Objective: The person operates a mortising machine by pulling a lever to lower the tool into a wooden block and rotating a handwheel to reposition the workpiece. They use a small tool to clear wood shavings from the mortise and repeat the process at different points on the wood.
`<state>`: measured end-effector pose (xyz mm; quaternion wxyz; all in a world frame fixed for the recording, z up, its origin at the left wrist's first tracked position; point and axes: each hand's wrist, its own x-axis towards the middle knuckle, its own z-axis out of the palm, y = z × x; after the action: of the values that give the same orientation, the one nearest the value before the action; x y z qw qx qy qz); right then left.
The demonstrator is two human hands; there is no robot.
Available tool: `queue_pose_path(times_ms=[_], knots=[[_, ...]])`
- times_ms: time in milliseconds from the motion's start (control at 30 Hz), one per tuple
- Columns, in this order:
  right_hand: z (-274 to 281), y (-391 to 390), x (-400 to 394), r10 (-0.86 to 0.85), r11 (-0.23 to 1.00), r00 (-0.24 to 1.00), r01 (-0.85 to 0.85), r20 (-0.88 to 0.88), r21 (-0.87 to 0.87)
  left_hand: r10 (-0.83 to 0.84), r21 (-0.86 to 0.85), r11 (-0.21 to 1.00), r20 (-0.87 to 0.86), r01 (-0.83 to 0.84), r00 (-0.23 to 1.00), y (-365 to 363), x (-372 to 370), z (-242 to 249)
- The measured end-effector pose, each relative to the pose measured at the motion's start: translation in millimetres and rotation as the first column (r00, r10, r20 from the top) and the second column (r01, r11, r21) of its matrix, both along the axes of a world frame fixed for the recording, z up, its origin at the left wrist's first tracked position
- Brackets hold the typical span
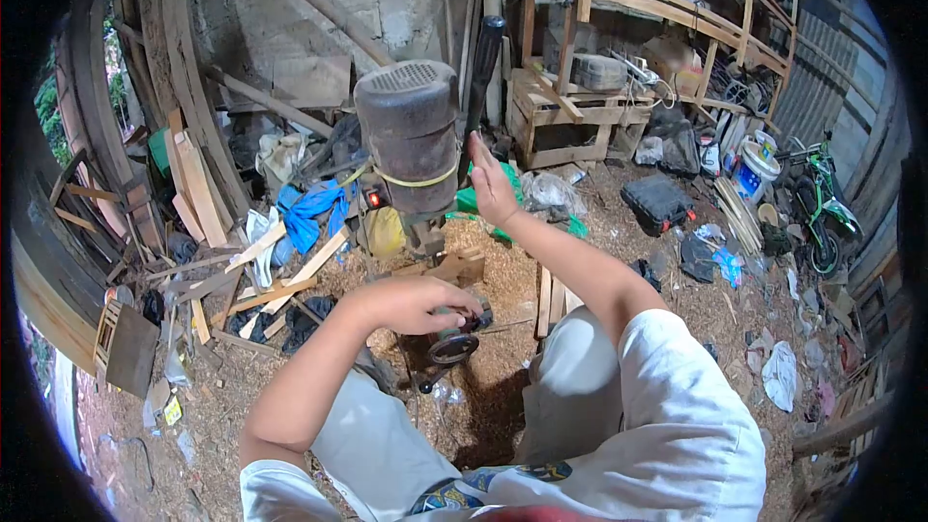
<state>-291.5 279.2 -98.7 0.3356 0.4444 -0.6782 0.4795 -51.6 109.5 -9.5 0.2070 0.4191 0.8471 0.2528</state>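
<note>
A dusty upright machine with a vented motor (pixel 406 121) stands in front of me, resembling a mortiser. Its long lever (pixel 488 48) has a black grip and rises on the right. My right hand (pixel 495 191) is raised beside the lever's lower part, fingers straight and palm turned toward the machine. My left hand (pixel 420 304) lies low over the machine's vise (pixel 449 321), its fingers bent down around the top. Just below those fingers is a round handwheel (pixel 452 349) with a crank knob. A wooden piece (pixel 459 267) sits beyond my left hand, under the machine's head.
Wood shavings cover the floor (pixel 619 358). Loose timber strips (pixel 290 285) and a blue cloth (pixel 314 208) lie left. A wooden crate (pixel 565 121), a black case (pixel 657 203), a white bucket (pixel 757 169) and a small green bike (pixel 822 203) stand right.
</note>
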Motion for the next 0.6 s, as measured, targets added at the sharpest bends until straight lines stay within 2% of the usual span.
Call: queue_pose_path(times_ms=[67, 133, 167, 200, 233, 300, 333, 400, 433, 467, 533, 600], knots=[[11, -5, -5, 0.069, 0.997, 0.996, -0.067, 0.05, -0.04, 0.01, 0.043, 0.999, -0.03, -0.009, 0.999, -8, 0, -9], [32, -17, -26, 0.137, 0.99, 0.983, -0.131, 0.126, -0.052, 0.144, -0.133, 0.981, 0.006, -0.142, 0.99, -9, 6, -4], [35, -22, -39, 0.224, 0.974, 0.923, -0.201, 0.312, -0.102, 0.149, -0.125, 0.981, 0.014, -0.146, 0.989, -7, 9, 0], [36, -26, -47, 0.303, 0.953, 0.82, -0.254, 0.486, -0.166, 0.168, -0.266, 0.95, -0.006, -0.163, 0.986, -5, 11, 4], [47, -29, -41, 0.342, 0.94, 0.77, -0.274, 0.538, -0.204, 0.181, -0.401, 0.899, -0.024, -0.175, 0.983, -2, 11, 5], [52, -32, -49, 0.448, 0.893, 0.671, -0.365, 0.59, -0.263, 0.207, -0.437, 0.879, -0.014, -0.193, 0.978, -1, 8, 1], [42, -35, -66, 0.44, 0.897, 0.671, -0.355, 0.597, -0.262, 0.23, -0.482, 0.85, -0.021, -0.211, 0.973, -2, 5, -1], [46, -33, -39, 0.404, 0.915, 0.632, -0.287, 0.662, -0.285, 0.297, -0.427, 0.866, 0.024, -0.259, 0.955, -14, -6, -20], [32, -33, -50, 0.36, 0.933, 0.662, -0.272, 0.657, -0.236, 0.315, -0.443, 0.853, 0.018, -0.275, 0.949, -17, -7, -20], [14, -33, -64, 0.223, 0.975, 0.739, -0.178, 0.636, -0.135, 0.331, -0.457, 0.842, 0.016, -0.288, 0.943, -21, -9, -19], [-1, -22, -60, 0.141, 0.99, 0.822, -0.11, 0.552, -0.089, 0.328, -0.421, 0.859, 0.016, -0.291, 0.945, -37, -12, -29], [0, -3, -26, -0.093, 0.994, 0.879, 0.112, 0.468, -0.012, 0.329, -0.439, 0.856, 0.054, -0.274, 0.943, -47, -13, -27]])
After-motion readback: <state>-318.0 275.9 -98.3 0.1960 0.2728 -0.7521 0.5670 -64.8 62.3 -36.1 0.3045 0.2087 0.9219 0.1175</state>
